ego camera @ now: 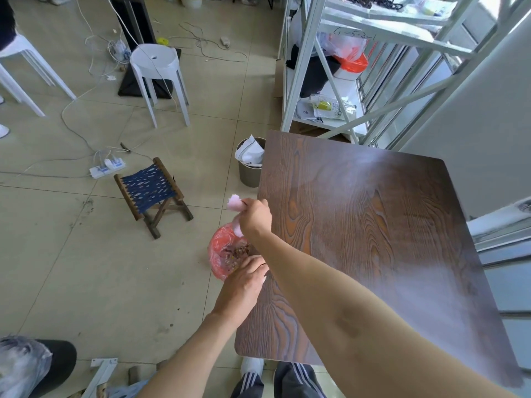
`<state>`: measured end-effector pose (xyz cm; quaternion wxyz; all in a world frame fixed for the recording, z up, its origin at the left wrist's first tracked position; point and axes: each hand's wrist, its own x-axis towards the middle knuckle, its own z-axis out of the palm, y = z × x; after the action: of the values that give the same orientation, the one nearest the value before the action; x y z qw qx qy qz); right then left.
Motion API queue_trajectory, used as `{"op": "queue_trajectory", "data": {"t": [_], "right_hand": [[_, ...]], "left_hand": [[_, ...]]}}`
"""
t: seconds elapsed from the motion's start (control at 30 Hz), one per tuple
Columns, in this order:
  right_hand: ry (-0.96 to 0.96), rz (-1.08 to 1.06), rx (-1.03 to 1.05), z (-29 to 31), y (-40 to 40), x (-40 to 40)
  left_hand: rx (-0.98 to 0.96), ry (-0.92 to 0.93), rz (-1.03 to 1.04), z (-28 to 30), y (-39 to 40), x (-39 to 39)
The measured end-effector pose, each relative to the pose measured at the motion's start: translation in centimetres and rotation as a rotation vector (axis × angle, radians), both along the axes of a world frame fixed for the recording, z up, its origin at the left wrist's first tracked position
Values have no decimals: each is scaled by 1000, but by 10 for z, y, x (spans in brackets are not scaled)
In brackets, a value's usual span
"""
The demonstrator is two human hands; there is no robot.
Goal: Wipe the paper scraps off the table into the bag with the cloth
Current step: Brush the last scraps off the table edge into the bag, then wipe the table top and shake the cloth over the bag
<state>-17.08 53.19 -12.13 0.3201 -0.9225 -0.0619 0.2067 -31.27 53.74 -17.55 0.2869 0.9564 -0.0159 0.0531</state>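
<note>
Pale floor tiles (86,268) spread under a dark wood-grain desk (373,239) that fills the right of the view. At the desk's left edge, below the top, hangs a red plastic bag (219,254), its mouth open and small brownish paper scraps (237,254) lying inside.

The left hand (244,282) grips the bag's near rim against the desk edge, fingers curled round the plastic. The right hand (254,216) reaches across from the right, over the left edge of the desk and above the bag; its fingers are closed round a pink cloth (235,205), one end sticking up past the knuckles and another hanging down toward the bag's mouth.

On the floor to the left stand a small folding stool (152,191) with a blue woven seat and, farther back, a white plastic stool (156,67). A grey waste bin (250,173) sits just behind the desk's far left corner. White cables and a power strip (106,168) lie on the tiles, and a white metal shelf (330,81) rises behind the desk.
</note>
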Motion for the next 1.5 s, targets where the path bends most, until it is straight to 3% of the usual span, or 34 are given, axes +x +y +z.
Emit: {"op": "queue_trajectory", "data": {"t": [0.27, 0.4, 0.73, 0.97, 1.17, 1.33, 1.5], "right_hand": [[-139, 221, -182, 3, -14, 12], [-63, 197, -184, 0, -25, 19], [284, -402, 679, 21, -81, 56], [376, -647, 798, 10, -184, 88], [313, -767, 753, 4, -267, 112], [61, -800, 474, 6, -347, 134], [-178, -758, -136, 4, -412, 165]], "left_hand": [[120, -12, 32, 3, -1, 5], [152, 18, 31, 6, -2, 9], [190, -52, -30, 8, -15, 40], [157, -51, -114, 15, -55, 86], [137, -48, -197, 16, -99, 121], [127, -34, -247, 16, -134, 142], [119, -11, -267, 10, -149, 154]]}}
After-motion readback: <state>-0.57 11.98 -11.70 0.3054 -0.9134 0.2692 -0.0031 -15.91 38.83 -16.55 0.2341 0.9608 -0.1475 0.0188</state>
